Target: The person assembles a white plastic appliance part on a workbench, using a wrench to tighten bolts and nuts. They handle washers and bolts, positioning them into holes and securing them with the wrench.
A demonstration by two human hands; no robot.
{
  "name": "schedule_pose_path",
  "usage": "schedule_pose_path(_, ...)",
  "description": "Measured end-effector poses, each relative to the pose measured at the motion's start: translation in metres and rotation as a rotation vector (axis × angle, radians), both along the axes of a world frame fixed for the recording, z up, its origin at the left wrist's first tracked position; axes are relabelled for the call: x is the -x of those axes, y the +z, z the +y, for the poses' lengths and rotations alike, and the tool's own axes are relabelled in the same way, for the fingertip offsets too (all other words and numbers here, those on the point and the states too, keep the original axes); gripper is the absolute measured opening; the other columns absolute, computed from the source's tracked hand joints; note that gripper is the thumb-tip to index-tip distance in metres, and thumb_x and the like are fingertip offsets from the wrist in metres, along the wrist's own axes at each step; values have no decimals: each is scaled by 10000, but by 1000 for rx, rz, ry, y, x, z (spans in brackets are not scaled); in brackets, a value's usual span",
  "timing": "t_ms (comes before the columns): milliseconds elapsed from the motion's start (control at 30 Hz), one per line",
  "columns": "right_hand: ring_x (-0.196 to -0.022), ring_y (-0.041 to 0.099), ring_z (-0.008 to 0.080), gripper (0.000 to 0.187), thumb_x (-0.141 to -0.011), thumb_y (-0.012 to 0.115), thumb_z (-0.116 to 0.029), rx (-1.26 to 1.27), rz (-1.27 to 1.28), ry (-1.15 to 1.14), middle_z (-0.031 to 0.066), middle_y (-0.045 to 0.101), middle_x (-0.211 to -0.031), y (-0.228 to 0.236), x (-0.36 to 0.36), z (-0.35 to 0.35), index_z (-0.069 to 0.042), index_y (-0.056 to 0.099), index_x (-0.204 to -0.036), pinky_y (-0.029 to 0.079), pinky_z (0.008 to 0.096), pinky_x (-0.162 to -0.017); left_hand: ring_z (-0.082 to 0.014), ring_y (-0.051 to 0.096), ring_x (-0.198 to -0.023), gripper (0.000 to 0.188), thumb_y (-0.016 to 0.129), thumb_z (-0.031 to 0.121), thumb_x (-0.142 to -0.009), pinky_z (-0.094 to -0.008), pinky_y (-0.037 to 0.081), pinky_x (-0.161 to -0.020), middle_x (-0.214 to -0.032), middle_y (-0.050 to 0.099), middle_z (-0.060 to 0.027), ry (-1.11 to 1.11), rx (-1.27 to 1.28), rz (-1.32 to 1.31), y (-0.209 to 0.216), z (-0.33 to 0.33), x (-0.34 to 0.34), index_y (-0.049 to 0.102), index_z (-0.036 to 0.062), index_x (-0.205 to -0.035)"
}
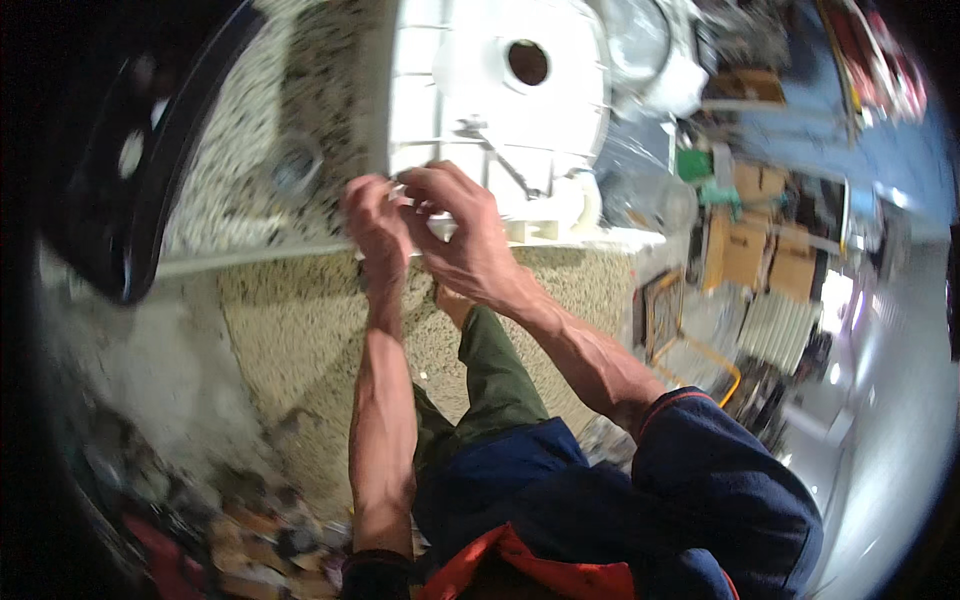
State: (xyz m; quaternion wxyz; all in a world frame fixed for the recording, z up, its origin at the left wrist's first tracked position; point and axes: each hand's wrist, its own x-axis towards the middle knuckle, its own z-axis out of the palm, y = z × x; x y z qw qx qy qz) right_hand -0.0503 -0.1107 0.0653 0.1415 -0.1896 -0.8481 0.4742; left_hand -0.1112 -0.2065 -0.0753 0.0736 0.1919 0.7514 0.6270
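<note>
A large white plastic panel [495, 120] with ribs and a round dark hole lies on the speckled stone counter [235, 150]. At its near left corner my two hands come together. My left hand [376, 222], slightly blurred, has its fingers closed at the panel's edge. Beside it my right hand [462, 225] is curled, thumb and fingers pinched towards the left fingertips. Whatever sits between the fingertips is too small and hidden to make out. A thin grey rod [508, 165] lies across the panel's ribs, just beyond my right hand.
Left of my hands stands a small clear round object [295, 165], perhaps a cup or tape roll. A dark curved glossy thing [140, 160] fills the far left. Clear plastic bags [645, 165] lie right of the panel. Cardboard boxes [745, 255] and a yellow-framed stand [690, 350] are farther right.
</note>
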Motion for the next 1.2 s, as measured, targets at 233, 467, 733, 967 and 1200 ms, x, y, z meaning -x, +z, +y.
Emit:
schedule_pose_path(233, -966, 651, 273, 328, -861, 688, 6, -774, -397, -901, 115, 662, -1031, -20, -298, 237, -37, 651, -1184, 536, 412, -875, -212, 659, -1178, 292, 616, 3, -982, -348, 540, -1004, -1308, 692, -118, 66, 257, -172, 18, -55, 79, 695, 58, -1257)
schedule_pose_path(467, -1013, 708, 229, 305, -974, 534, -74, 487, -569, -719, 124, 731, -1143, -170, -484, 490, 29, 675, -1224, 567, 361, -895, -356, 675, -1185, 308, 535, 114, -1010, -417, 509, -1021, -1210, 732, -191, -517, 958, 2, -18, -39, 188, 694, 12, -1253)
schedule_pose_path(733, -983, 703, 228, 454, -1018, 655, -353, 1006, -500, -429, 71, 704, -1203, -276, -538, 574, -75, 612, -1376, 591, 380, -831, -317, 625, -1215, 474, 557, 123, -941, -415, 471, -1026, -1337, 642, -241, -624, 1454, -350, -47, -1, 223, 588, -81, -1367)
schedule_pose_path(967, -958, 694, 220, 433, -1020, 648, -351, 896, -536, -408, 66, 699, -1176, -306, -510, 563, -74, 615, -1351, 580, 375, -805, -380, 627, -1247, 499, 528, 285, -1011, -440, 485, -1041, -1303, 674, -260, -704, 1393, -106, -136, -61, 264, 633, -99, -1312)
schedule_pose_path(1200, -934, 685, 212, 412, -1022, 642, -349, 844, -551, -392, 61, 694, -1149, -313, -497, 558, -72, 618, -1326, 569, 369, -780, -406, 591, -1303, 525, 493, 359, -1033, -460, 473, -1048, -1389, 626, -269, -477, 1334, -166, -176, -109, 300, 626, -33, -1357)
